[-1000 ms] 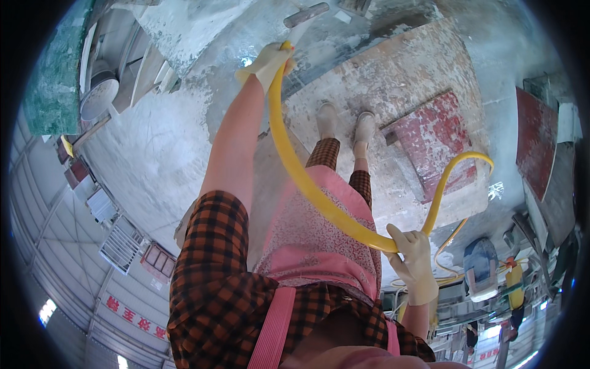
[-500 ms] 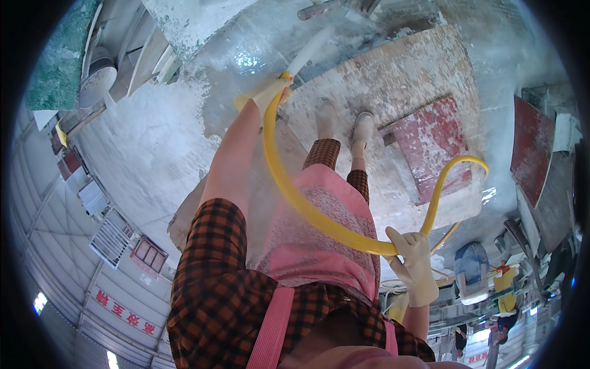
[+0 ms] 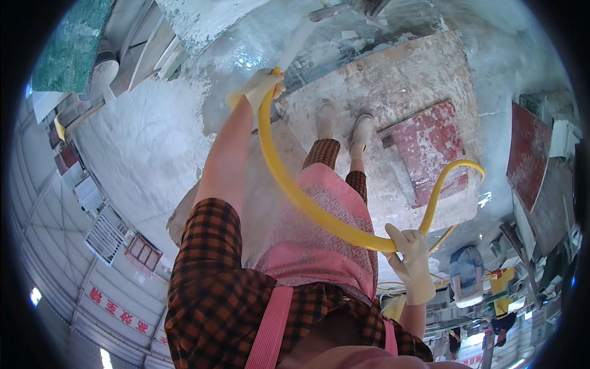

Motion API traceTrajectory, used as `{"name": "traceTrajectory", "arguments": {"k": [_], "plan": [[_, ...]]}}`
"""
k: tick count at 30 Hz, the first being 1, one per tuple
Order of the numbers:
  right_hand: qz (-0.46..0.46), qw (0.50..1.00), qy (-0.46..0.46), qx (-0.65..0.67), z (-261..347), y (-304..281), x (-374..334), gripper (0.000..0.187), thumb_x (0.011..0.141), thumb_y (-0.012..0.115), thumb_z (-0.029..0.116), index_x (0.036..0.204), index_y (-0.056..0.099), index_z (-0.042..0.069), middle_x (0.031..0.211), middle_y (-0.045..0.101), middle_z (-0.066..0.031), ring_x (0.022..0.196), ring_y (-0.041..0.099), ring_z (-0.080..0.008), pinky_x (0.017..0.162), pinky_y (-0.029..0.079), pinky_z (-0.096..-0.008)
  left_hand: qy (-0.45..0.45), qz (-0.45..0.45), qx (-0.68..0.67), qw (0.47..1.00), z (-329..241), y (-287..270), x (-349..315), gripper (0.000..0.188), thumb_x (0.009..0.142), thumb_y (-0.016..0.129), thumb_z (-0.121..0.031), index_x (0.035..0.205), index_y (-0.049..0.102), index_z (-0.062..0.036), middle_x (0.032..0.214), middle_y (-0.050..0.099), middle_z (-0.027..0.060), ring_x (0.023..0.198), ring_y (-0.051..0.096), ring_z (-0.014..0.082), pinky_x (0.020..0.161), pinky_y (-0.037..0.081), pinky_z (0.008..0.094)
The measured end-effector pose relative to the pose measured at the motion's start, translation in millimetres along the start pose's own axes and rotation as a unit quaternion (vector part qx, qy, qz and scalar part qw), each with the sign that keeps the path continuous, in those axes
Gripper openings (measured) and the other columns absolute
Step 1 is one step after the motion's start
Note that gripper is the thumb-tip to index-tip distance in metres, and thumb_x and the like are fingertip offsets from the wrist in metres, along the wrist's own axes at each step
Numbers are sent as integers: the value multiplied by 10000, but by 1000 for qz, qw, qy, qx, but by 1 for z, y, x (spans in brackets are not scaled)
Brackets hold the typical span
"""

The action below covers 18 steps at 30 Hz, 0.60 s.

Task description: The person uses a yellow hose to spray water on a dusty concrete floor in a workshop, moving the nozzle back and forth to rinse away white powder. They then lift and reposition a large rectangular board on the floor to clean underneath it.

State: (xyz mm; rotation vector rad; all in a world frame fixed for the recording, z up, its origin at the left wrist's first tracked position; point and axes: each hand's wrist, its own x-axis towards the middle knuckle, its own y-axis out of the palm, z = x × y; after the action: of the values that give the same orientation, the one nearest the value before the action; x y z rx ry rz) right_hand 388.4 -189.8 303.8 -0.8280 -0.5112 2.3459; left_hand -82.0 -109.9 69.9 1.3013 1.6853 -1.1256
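Observation:
A yellow hose loops across the front of my body. Its far end is gripped by my left hand, in a pale rubber glove, fingers closed around it. From that end a whitish water spray shoots onto the wet floor ahead. At my right side, my right hand, gloved alike, has its fingers closed around the hose near my hip. Beyond this hand the hose arcs up and bends back down. A pink apron covers my front.
I stand on a worn, pale board. On it lies a chipped red panel to the right of my shoes. Another red panel leans farther right, near a blue chair. Scraps and a wooden piece lie ahead.
My left hand has shifted slightly left and forward with the hose end, and the spray has swung leftward. My right hand stays nearly in place around the hose.

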Motion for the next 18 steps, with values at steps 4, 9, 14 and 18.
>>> {"name": "traceTrajectory", "arguments": {"k": [4, 9, 14, 18], "plan": [[-1, 1000, 3, 8, -1, 1, 0, 497, 713, 791, 150, 1173, 655, 20, 732, 569, -95, 696, 579, -321, 673, 438, -447, 5, 53, 46, 998, -7, 11, 13, 338, 961, 624, -218, 1167, 583, 46, 833, 628, 117, 566, 519, 111, 536, 432, 262], [9, 1000, 4, 8, -3, 3, -5, 488, 710, 786, 139, 1165, 653, 25, 718, 534, -98, 675, 554, -320, 649, 422, -452, 6, 91, 83, 992, -17, 37, 17, 278, 977, 572, -195, 1132, 598, 35, 729, 606, 100, 514, 516, 146, 527, 424, 313], [20, 999, 11, 22, -1, 4, -6, 495, 696, 774, 111, 1167, 649, 25, 717, 537, -96, 673, 554, -324, 656, 419, -459, 44, 71, -5, 997, -31, 38, 4, 272, 987, 560, -173, 1169, 585, 27, 827, 624, 119, 563, 542, 139, 548, 458, 308], [20, 1000, 7, 12, 2, 5, -5, 495, 696, 772, 107, 1169, 653, 29, 736, 553, -92, 691, 564, -323, 666, 429, -457, 79, 69, -40, 994, -48, 39, -2, 372, 986, 564, -190, 1288, 582, 27, 876, 648, 125, 595, 555, 124, 551, 455, 259]]}}
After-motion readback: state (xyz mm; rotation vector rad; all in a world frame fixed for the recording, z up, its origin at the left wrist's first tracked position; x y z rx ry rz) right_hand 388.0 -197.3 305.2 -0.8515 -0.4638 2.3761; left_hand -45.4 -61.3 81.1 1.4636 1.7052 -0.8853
